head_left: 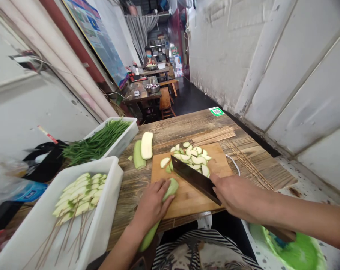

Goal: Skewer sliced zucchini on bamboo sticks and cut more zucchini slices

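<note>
My left hand (pixel 151 202) is closed over a long pale green zucchini (pixel 172 187), pressing it on the wooden cutting board (pixel 184 206); its near end sticks out past the table edge. In my right hand (pixel 237 195) is a dark, broad-bladed cleaver (pixel 192 180), its blade slanting across the board just beyond the zucchini. Behind the blade lies a heap of cut zucchini slices (pixel 196 159), with a single slice (pixel 164 162) apart at the left. Two zucchini halves (pixel 146 145) rest on the table left of the board, one showing its white cut face.
At left, a white bin (pixel 115 187) holds skewered slices; another bin (pixel 132 131) holds green stalks. Bamboo skewers (pixel 215 135) lie behind and right of the board. A green basin (pixel 302 251) stands on the floor at right. A person (pixel 149 56) sits far back.
</note>
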